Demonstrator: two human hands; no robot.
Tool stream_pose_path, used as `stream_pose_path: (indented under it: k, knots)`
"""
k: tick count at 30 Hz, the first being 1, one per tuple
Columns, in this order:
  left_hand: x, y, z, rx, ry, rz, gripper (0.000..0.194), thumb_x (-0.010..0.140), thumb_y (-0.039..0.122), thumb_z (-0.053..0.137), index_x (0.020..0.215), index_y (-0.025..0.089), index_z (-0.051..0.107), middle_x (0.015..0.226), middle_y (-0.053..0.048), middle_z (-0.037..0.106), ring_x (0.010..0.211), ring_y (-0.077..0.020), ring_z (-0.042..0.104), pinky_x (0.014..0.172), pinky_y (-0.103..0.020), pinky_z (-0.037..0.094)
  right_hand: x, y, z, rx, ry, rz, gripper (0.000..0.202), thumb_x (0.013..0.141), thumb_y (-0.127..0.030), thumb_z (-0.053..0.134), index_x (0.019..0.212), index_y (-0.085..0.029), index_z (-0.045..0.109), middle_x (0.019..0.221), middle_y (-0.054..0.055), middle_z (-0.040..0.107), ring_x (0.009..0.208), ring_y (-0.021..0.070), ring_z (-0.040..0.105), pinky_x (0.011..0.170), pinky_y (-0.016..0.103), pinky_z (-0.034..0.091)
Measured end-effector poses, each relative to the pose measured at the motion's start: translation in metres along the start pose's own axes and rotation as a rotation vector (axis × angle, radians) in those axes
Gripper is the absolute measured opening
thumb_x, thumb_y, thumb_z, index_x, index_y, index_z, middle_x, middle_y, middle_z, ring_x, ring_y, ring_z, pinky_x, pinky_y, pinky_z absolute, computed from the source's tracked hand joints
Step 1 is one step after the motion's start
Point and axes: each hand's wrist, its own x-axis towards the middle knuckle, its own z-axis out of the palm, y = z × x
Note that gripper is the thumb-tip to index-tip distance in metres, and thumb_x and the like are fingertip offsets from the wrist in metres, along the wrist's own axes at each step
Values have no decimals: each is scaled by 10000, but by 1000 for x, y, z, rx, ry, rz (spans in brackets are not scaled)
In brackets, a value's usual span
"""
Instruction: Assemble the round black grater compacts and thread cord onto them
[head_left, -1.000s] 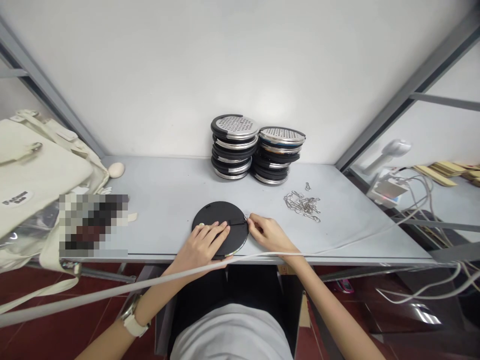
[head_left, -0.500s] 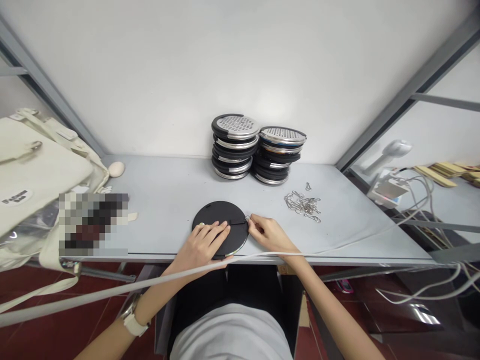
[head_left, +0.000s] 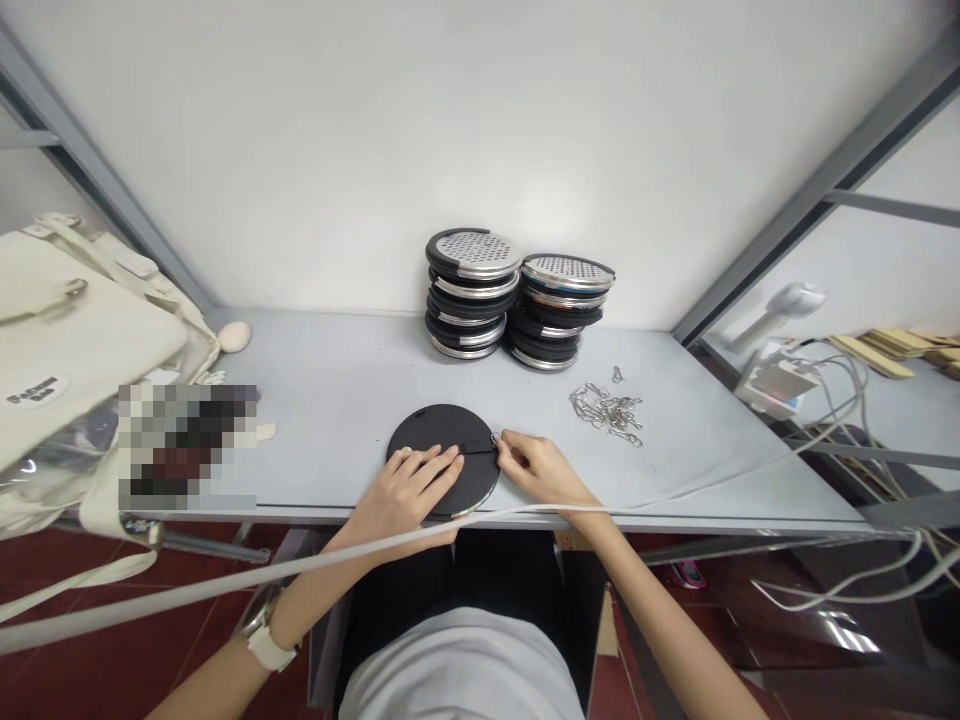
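Note:
A flat black disc lies on the table near its front edge. My left hand rests across its lower left part, fingers stretched over the top and thumb at the near edge. At the disc's right edge, my right hand is closed in a pinch on a small metal snap hook, beside the end of a black strap. The fingers hide most of the hook. To the right lies a pile of similar metal snap hooks, with a single one just behind.
Two stacks of round perforated metal discs with black rims, left and right, stand at the back. A cream bag covers the left end. A white cable crosses above both forearms. Grey frame posts flank the table.
Both hands keep their places on the disc and at its right edge. The whole view has shifted very slightly; nothing else visibly differs.

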Motion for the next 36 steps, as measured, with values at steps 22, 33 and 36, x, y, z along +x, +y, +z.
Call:
stream_pose_path:
  k: [22, 33, 36]
  knots:
    - [-2, 0, 3, 63, -28, 6, 676, 799, 399, 617, 1386, 130, 414, 1375, -124, 491, 1240, -300, 457, 979, -438, 373, 0, -3, -1, -11, 13, 10, 280, 870, -264, 414, 602, -192, 377, 521, -53, 396, 480, 79, 360, 491, 194, 266]
    - [-1, 0, 3, 59, -34, 5, 672, 802, 384, 635, 1386, 137, 412, 1383, -124, 483, 1246, -299, 448, 984, -431, 357, -1, -3, 1, -31, 33, 0, 274, 871, -255, 422, 609, -194, 372, 525, -58, 399, 485, 78, 369, 504, 190, 272]
    - [-2, -1, 4, 56, -30, 7, 663, 816, 379, 620, 1392, 134, 403, 1389, -118, 478, 1249, -294, 442, 989, -432, 349, -1, -2, 2, -35, 42, -3, 282, 873, -260, 425, 604, -193, 378, 522, -60, 397, 480, 76, 368, 505, 193, 270]
